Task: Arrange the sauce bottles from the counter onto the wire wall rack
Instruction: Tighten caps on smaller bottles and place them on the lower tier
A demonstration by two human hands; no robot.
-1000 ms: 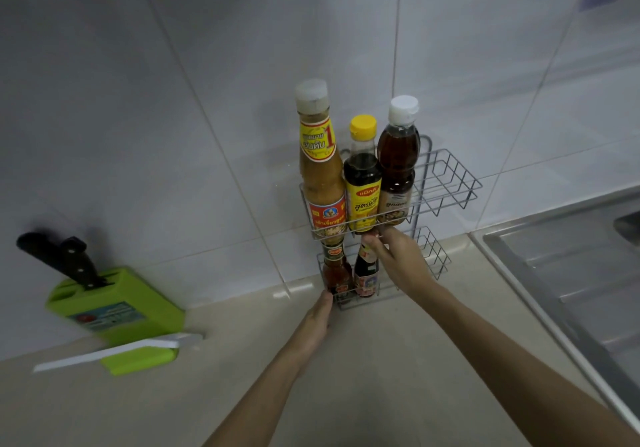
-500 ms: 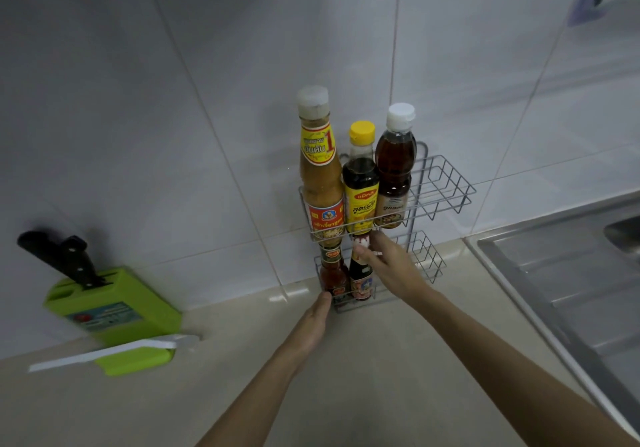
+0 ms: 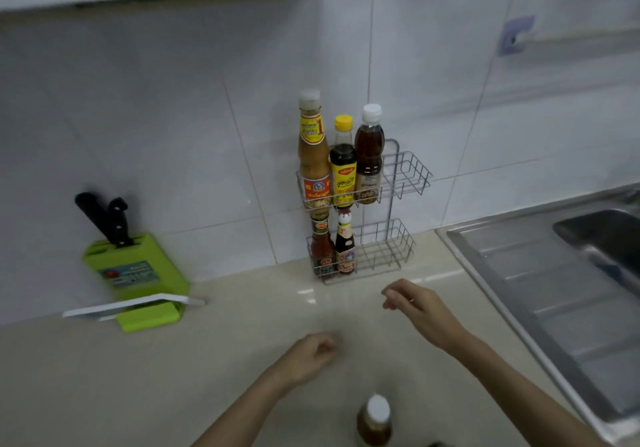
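Head view: left hand (image 3: 308, 356) curled, right hand (image 3: 415, 304) loose, both empty.

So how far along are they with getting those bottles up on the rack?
Mostly done, it seems. Five bottles already stand in the wire rack: three in the upper basket, two in the lower. Nothing is in hand now; the left hand and right hand are both empty above the counter. At least one bottle with a white cap is left on the counter, close to the person.
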